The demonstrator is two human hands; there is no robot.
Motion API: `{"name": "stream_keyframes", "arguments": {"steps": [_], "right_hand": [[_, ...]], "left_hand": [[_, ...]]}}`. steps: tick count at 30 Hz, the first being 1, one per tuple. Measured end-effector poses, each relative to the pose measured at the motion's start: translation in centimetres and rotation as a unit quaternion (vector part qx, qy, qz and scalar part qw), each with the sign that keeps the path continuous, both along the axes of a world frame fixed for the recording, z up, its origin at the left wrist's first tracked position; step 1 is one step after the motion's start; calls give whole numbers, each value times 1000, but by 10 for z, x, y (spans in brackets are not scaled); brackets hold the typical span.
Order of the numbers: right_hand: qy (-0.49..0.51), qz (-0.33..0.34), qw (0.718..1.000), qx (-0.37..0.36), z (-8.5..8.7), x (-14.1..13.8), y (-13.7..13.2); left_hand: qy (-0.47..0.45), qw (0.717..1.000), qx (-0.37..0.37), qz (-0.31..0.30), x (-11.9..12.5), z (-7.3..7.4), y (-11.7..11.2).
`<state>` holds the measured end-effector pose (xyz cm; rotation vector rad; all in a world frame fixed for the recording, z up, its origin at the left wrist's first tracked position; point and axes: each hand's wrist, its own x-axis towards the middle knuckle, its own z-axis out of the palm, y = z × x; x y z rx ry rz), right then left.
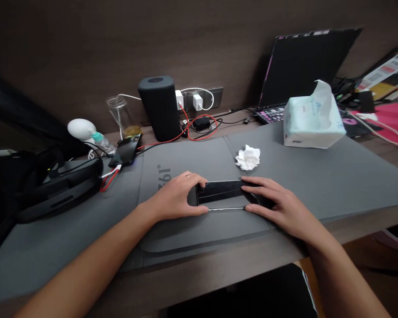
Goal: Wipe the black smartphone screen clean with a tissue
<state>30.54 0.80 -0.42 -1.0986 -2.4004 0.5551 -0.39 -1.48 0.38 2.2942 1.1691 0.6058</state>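
A black phone (223, 193) lies flat on the grey desk mat (334, 176), its dark screen facing up. My left hand (175, 196) grips its left end, thumb along the near edge and fingers curled over the far corner. My right hand (278, 203) holds the right end, index finger along the far edge and thumb on the near edge. A ring shows on my left hand. A crumpled white tissue (248, 157) lies on the mat just behind the phone.
A tissue pack (311, 119) and an open laptop (305, 66) stand at the back right. A black speaker (159, 108), chargers with red and white cables (199, 126), a glass (121, 115), a second phone (126, 150) and a black headset (59, 185) crowd the back left.
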Motion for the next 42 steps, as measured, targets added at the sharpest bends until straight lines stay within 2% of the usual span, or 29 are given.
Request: {"name": "stream_keyframes", "arguments": {"steps": [5, 9, 13, 16, 18, 20, 23, 26, 29, 35, 40, 42], "right_hand": [[-11, 12, 1000, -2, -2, 5, -2], [35, 18, 999, 10, -1, 11, 3], [64, -20, 996, 55, 17, 12, 20], [36, -73, 993, 86, 31, 8, 43], [2, -82, 991, 107, 34, 4, 60], [-35, -63, 989, 129, 30, -1, 74], [-64, -31, 988, 134, 14, -7, 84], [-56, -23, 989, 135, -1, -10, 84], [-30, -32, 989, 142, -5, -12, 78], [54, -139, 962, 228, 1, -13, 66], [87, -143, 962, 216, 9, -16, 55], [88, -122, 964, 219, 15, -20, 46]], "left_hand": [[-11, 1000, 20, -4, 3, -1, -1], [-13, 999, 43, -18, 3, -3, 0], [-16, 998, 51, -11, 3, -6, 0], [-15, 999, 45, 5, 4, -7, -2], [-9, 999, 45, 8, 5, -6, -2], [-2, 999, 48, 6, 6, -4, -3], [4, 999, 54, 2, 7, -3, -3], [5, 999, 54, 3, 7, -4, -2], [12, 999, 46, 3, 6, -4, -3], [36, 999, 14, 23, 3, 1, -3], [5, 1000, -17, 19, 2, 1, -2], [-9, 1000, -18, 18, 2, -1, -1]]}}
